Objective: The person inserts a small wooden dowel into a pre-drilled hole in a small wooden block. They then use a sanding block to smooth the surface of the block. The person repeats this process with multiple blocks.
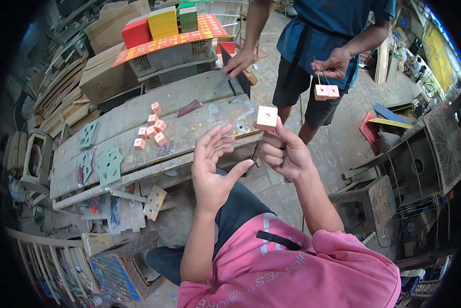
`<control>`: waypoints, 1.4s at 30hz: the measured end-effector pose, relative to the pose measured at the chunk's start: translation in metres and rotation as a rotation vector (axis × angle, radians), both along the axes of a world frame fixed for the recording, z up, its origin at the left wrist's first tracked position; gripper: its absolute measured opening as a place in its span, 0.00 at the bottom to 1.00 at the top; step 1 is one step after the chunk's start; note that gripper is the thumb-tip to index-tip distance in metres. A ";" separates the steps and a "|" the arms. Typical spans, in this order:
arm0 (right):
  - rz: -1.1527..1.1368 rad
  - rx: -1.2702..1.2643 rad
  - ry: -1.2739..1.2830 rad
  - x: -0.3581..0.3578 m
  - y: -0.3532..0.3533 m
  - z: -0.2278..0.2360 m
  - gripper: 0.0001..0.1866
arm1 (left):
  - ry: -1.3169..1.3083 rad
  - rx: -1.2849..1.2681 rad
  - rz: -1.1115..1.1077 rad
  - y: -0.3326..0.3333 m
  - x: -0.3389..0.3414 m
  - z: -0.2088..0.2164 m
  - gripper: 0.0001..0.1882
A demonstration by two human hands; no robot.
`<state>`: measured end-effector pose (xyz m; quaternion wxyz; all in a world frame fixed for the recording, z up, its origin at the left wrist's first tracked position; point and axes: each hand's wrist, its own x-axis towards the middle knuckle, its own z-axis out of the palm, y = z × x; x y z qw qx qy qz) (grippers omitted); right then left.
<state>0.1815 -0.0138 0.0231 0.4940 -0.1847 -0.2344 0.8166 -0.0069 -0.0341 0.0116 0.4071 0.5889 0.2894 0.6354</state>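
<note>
My right hand [290, 153] pinches a pale pink cube [267, 123] between thumb and fingers. A round hole shows in the face turned up. My left hand [212, 167] is raised to the left of the cube, palm inward and fingers spread, touching nothing. Beyond it on the workbench [189, 120] lies a loose group of similar cubes [152, 130], several of them with holes showing. Across from me a co-worker's hand [334, 64] holds thin yellow and green sticks or cords, with two joined pink cubes [326, 92] at their lower ends.
The co-worker's other hand [239, 62] rests at the bench's far corner. Green-grey plates with holes [110, 164] lie at the left end. Behind stands a crate [174, 56] bearing red, yellow and green blocks [162, 23]. A worn stool [366, 203] is at right, another box-like stool [120, 269] lower left.
</note>
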 end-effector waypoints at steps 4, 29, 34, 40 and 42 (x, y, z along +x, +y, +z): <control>-0.010 0.001 0.149 0.016 0.021 0.001 0.23 | -0.060 -0.091 0.019 -0.009 0.002 -0.023 0.33; -0.059 0.139 -0.139 -0.004 0.017 -0.004 0.14 | -0.280 -0.521 0.188 -0.055 -0.048 -0.167 0.17; 0.097 0.031 -0.351 -0.051 0.012 -0.048 0.09 | -0.358 -0.521 0.165 -0.054 -0.055 -0.179 0.14; -0.051 0.496 -1.409 -0.127 0.072 -0.084 0.18 | -0.376 -0.554 0.240 -0.056 -0.072 -0.193 0.11; -0.124 0.710 -1.622 -0.152 0.102 -0.094 0.22 | -0.364 -0.575 0.260 -0.054 -0.074 -0.193 0.10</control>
